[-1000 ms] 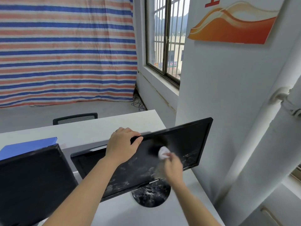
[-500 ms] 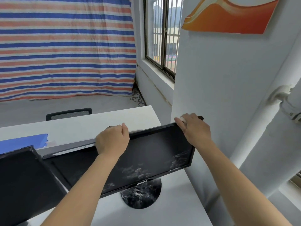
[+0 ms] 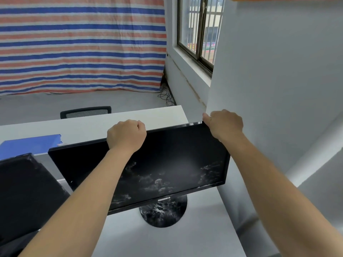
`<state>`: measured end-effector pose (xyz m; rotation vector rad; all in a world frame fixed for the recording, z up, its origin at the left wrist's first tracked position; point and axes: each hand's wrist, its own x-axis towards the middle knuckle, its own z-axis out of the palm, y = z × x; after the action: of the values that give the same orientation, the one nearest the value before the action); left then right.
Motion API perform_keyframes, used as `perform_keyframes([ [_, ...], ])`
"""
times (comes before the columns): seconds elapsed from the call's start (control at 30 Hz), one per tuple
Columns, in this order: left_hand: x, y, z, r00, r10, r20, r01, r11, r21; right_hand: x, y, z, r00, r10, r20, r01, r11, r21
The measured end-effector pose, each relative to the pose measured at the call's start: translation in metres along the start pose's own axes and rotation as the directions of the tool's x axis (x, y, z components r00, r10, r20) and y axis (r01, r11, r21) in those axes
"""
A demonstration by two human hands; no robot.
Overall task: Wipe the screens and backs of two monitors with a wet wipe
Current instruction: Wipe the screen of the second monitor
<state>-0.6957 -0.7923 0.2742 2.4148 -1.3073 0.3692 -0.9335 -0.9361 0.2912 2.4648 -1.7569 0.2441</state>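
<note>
- Left hand (image 3: 126,136): fingers curled over the top edge of the monitor (image 3: 176,154), left of the edge's middle, grasping it; knuckles face the camera.
- Right hand (image 3: 224,125): clenched round the monitor's top right corner, grasping it; whether anything else lies inside the fist cannot be told.
- Monitor: hangs below both hands, screen toward the person, tilted with its right end higher. Whitish smears cover the lower screen, between and below the forearms.
- Base (image 3: 163,210): a round, smeared black disc under the monitor, between the two forearms, standing on the desk (image 3: 167,238).
- Second monitor (image 3: 22,191): left of the left forearm, apart from both hands, at the frame's edge.
- Folder (image 3: 31,143): blue, lying on the desk left of the left hand, behind the second monitor.
- Chair (image 3: 85,111): its black backrest shows beyond the desk, past the left hand.
</note>
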Motion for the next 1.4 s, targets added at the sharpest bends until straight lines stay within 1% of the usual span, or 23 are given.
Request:
perform_keyframes([
  [0.2, 0.017, 0.000, 0.010, 0.998, 0.055, 0.001, -0.055, 0.998, -0.007, 0.005, -0.010, -0.004, 0.998, 0.049, 0.044, -0.049, 0.999, -0.018],
  [0.33, 0.024, -0.011, 0.010, 0.997, 0.074, 0.036, -0.073, 0.997, -0.024, -0.006, -0.018, -0.010, 0.994, -0.009, 0.106, 0.025, 0.988, -0.155],
  [0.5, 0.022, -0.020, 0.003, 0.992, 0.101, 0.075, -0.098, 0.994, -0.044, -0.012, -0.026, -0.011, 0.997, 0.040, 0.071, -0.031, 0.992, -0.122],
  [0.63, 0.017, -0.034, -0.002, 0.989, 0.100, 0.105, -0.099, 0.995, -0.020, -0.029, -0.035, -0.016, 0.997, -0.018, 0.072, 0.032, 0.980, -0.196],
  [0.7, 0.015, -0.040, -0.003, 0.989, 0.095, 0.113, -0.095, 0.995, -0.009, -0.035, -0.038, -0.009, 0.998, -0.059, 0.018, 0.061, 0.975, -0.215],
  [0.73, 0.014, -0.042, -0.004, 0.989, 0.098, 0.112, -0.098, 0.995, -0.006, -0.038, -0.039, -0.003, 0.997, -0.062, -0.040, 0.055, 0.986, -0.159],
  [0.77, 0.013, -0.041, -0.005, 0.989, 0.105, 0.105, -0.105, 0.994, -0.006, -0.042, -0.039, 0.002, 0.994, -0.027, -0.108, 0.025, 0.999, -0.026],
  [0.8, 0.012, -0.041, -0.004, 0.989, 0.110, 0.094, -0.110, 0.994, -0.004, -0.043, -0.039, 0.007, 0.985, 0.043, -0.168, -0.013, 0.984, 0.180],
  [0.83, 0.009, -0.040, -0.003, 0.991, 0.107, 0.079, -0.107, 0.994, -0.002, -0.045, -0.036, 0.012, 0.968, 0.131, -0.216, -0.031, 0.910, 0.413],
  [0.87, 0.007, -0.037, -0.003, 0.993, 0.104, 0.055, -0.104, 0.995, 0.000, -0.049, -0.031, 0.016, 0.945, 0.238, -0.226, -0.041, 0.769, 0.637],
  [0.9, 0.004, -0.036, -0.003, 0.994, 0.103, 0.021, -0.103, 0.995, -0.003, -0.057, -0.025, 0.020, 0.910, 0.349, -0.223, -0.035, 0.601, 0.799],
  [0.93, 0.000, -0.032, -0.004, 0.993, 0.115, -0.028, -0.115, 0.993, -0.007, -0.067, -0.018, 0.026, 0.861, 0.464, -0.207, -0.029, 0.451, 0.892],
  [0.97, -0.004, -0.028, -0.004, 0.987, 0.140, -0.075, -0.141, 0.990, -0.011, -0.077, -0.010, 0.032, 0.808, 0.565, -0.167, -0.051, 0.349, 0.936],
  [1.0, -0.008, -0.021, -0.006, 0.980, 0.169, -0.110, -0.172, 0.985, -0.022, -0.088, -0.003, 0.041, 0.766, 0.634, -0.107, -0.092, 0.274, 0.957],
  [1.03, -0.012, -0.012, -0.007, 0.973, 0.199, -0.121, -0.204, 0.978, -0.035, -0.100, 0.004, 0.054, 0.752, 0.657, -0.047, -0.143, 0.231, 0.962],
  [1.07, -0.017, -0.001, -0.005, 0.969, 0.224, -0.104, -0.229, 0.972, -0.043, -0.110, 0.007, 0.065, 0.767, 0.642, 0.012, -0.199, 0.220, 0.955],
  [1.13, -0.028, 0.019, 0.002, 0.967, 0.256, -0.014, -0.256, 0.967, -0.007, -0.126, 0.006, 0.087, 0.838, 0.538, 0.096, -0.262, 0.241, 0.934],
  [1.17, -0.033, 0.025, 0.005, 0.966, 0.259, 0.023, -0.260, 0.965, 0.038, -0.131, 0.002, 0.094, 0.852, 0.514, 0.101, -0.267, 0.259, 0.928],
  [1.23, -0.036, 0.032, 0.010, 0.968, 0.246, 0.050, -0.249, 0.965, 0.081, -0.134, -0.005, 0.106, 0.836, 0.548, -0.024, -0.200, 0.345, 0.917],
  [1.27, -0.035, 0.031, 0.012, 0.969, 0.242, 0.052, -0.246, 0.967, 0.072, -0.133, -0.011, 0.116, 0.821, 0.565, -0.084, -0.169, 0.380, 0.909],
  [1.3, -0.032, 0.031, 0.012, 0.969, 0.244, 0.048, -0.246, 0.968, 0.057, -0.131, -0.017, 0.127, 0.828, 0.550, -0.108, -0.164, 0.421, 0.892],
  [1.33, -0.030, 0.030, 0.013, 0.969, 0.245, 0.036, -0.247, 0.968, 0.047, -0.132, -0.026, 0.141, 0.856, 0.511, -0.080, -0.189, 0.453, 0.871],
  [1.4, -0.026, 0.026, 0.014, 0.969, 0.248, 0.019, -0.249, 0.968, 0.038, -0.138, -0.050, 0.170, 0.912, 0.410, 0.024, -0.253, 0.516, 0.818],
])
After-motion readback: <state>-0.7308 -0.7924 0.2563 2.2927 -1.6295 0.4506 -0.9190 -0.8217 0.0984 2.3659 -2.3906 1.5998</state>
